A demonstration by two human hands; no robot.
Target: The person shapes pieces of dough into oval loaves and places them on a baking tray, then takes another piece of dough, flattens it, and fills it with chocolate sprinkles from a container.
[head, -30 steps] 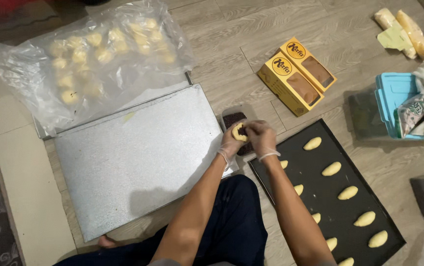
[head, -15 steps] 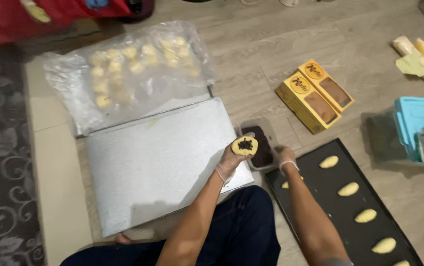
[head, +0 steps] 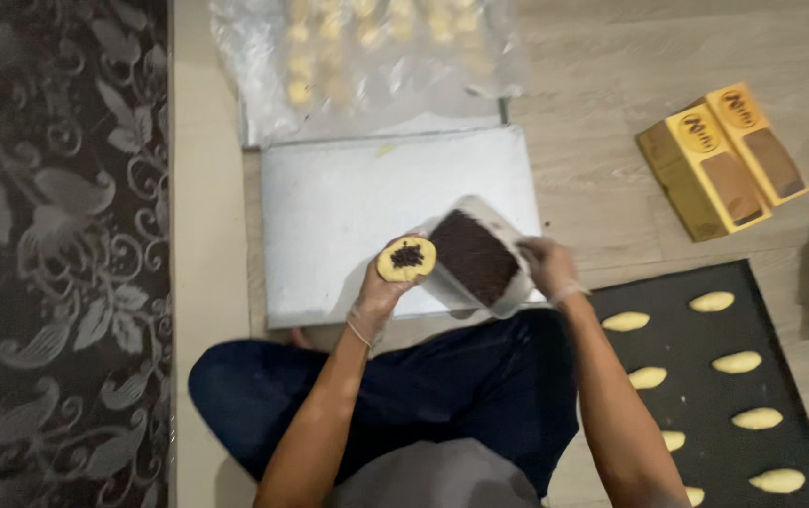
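My left hand (head: 378,299) holds up a flat round of yellow dough (head: 405,259) with a small heap of dark chocolate sprinkles in its middle. Right beside it my right hand (head: 547,266) grips a clear plastic container of chocolate sprinkles (head: 476,256), lifted and tilted towards the dough. Both hands wear thin clear gloves. They hover over the near edge of a grey metal sheet (head: 348,207) lying on the floor in front of my crossed legs.
A black baking tray (head: 705,376) with several shaped yellow dough pieces lies at the right. Two yellow boxes (head: 720,160) sit further back right. A clear plastic bag of dough balls (head: 367,47) lies beyond the sheet. A dark patterned rug (head: 56,254) covers the left.
My right hand has picked up the sprinkle container from the floor and tilted it by the dough. The camera view has shifted left and closer.
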